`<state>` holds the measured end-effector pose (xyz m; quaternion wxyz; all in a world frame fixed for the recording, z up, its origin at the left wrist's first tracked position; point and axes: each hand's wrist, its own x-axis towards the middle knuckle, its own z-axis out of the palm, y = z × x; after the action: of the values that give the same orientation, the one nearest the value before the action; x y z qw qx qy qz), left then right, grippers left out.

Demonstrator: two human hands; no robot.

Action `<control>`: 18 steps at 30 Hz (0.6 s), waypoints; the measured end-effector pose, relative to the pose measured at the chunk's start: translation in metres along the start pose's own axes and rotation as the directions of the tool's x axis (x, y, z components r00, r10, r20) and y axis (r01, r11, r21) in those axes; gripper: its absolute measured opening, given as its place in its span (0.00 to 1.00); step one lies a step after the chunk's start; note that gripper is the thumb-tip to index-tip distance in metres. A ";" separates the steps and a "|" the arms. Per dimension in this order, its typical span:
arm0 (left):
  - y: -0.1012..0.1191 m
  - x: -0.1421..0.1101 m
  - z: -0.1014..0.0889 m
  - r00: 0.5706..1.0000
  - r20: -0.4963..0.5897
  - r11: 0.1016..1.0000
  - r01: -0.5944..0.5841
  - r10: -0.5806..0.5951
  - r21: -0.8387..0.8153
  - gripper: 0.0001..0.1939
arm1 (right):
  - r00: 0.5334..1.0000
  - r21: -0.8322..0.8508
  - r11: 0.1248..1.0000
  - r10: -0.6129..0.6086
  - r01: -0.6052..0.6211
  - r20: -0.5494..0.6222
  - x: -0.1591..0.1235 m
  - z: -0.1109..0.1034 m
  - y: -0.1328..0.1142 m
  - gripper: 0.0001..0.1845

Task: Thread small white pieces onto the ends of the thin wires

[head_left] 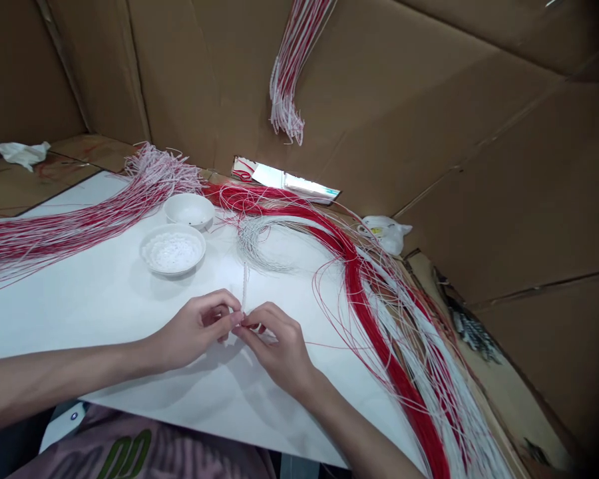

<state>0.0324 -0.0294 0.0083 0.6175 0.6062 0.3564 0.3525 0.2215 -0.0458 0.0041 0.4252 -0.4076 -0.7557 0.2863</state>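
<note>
My left hand and my right hand meet fingertip to fingertip over the white sheet. Both are pinched on a thin white beaded strand that stands up from between the fingers. A white bowl of small white beads sits just beyond my left hand. A second white bowl stands behind it, nearly bare inside. A thick bundle of red and white cords curves along the right of my right hand.
Another bundle of red-white cords lies across the left. More cords hang down the cardboard wall. A coil of white wire lies mid-table. A white plastic bag and crumpled tissue lie at the edges.
</note>
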 end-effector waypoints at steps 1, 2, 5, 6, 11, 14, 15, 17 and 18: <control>0.000 0.000 0.000 1.000 0.020 0.999 0.017 -0.016 -0.044 0.12 | 0.998 0.034 0.998 0.055 -0.055 0.006 0.000 -0.001 0.000 0.04; 0.000 0.000 -0.001 0.999 0.040 0.996 0.032 -0.028 -0.086 0.12 | 0.994 0.073 0.991 0.108 -0.108 0.014 0.001 -0.001 0.000 0.06; 0.001 0.001 -0.001 0.995 0.088 0.983 0.069 -0.054 -0.169 0.13 | 0.979 0.234 0.951 0.193 -0.204 0.070 0.002 -0.002 0.000 0.16; 0.002 0.001 -0.002 0.993 0.095 0.981 0.081 -0.065 -0.176 0.14 | 0.976 0.295 0.931 0.194 -0.214 0.095 0.002 -0.002 -0.001 0.19; 0.004 0.002 0.000 0.990 0.074 0.985 0.128 -0.120 -0.115 0.16 | 0.975 0.479 0.849 0.196 -0.223 0.107 0.003 0.000 -0.003 0.13; 0.003 0.001 0.001 0.985 0.089 0.984 0.156 -0.148 -0.090 0.18 | 0.959 0.531 0.802 0.267 -0.274 0.092 0.002 0.001 -0.005 0.09; 0.002 0.001 0.001 0.983 0.101 0.983 0.164 -0.155 -0.087 0.19 | 0.950 0.546 0.783 0.297 -0.298 0.092 0.002 0.002 -0.005 0.08; 0.001 0.001 0.001 0.978 0.124 0.981 0.178 -0.167 -0.078 0.20 | 0.934 0.576 0.746 0.345 -0.334 0.094 0.002 0.002 -0.005 0.09; 0.000 0.002 0.000 0.977 0.129 0.982 0.177 -0.168 -0.067 0.20 | 0.927 0.588 0.731 0.362 -0.347 0.098 0.003 0.002 -0.005 0.10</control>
<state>0.0338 -0.0280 0.0082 0.6897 0.5688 0.3551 0.2733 0.2167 -0.0460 0.0080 0.4775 -0.3933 -0.5306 0.5795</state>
